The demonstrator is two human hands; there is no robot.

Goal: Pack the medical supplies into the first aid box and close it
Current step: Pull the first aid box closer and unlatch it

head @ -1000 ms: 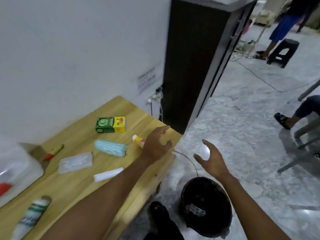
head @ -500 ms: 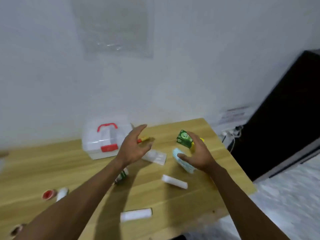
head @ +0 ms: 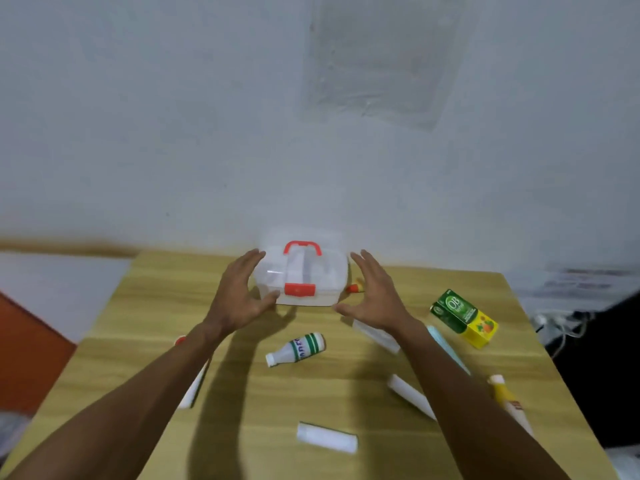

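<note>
A clear plastic first aid box with a red handle and red latch stands shut at the back of the wooden table, near the wall. My left hand is open at the box's left side, its thumb touching the front corner. On the other side my right hand is spread open, a little apart from the box. A white bottle with green bands lies in front. A green and yellow carton, white rolls, a yellow tube and a pale blue pack lie around.
A small red-tipped item lies just right of the box. Another white roll lies partly under my left forearm. The wall stands directly behind the table. A dark cabinet and a cable socket are at the right edge.
The view has swung left from the floor and cabinet to face the table and wall. Both hands have moved forward and now flank the first aid box.
</note>
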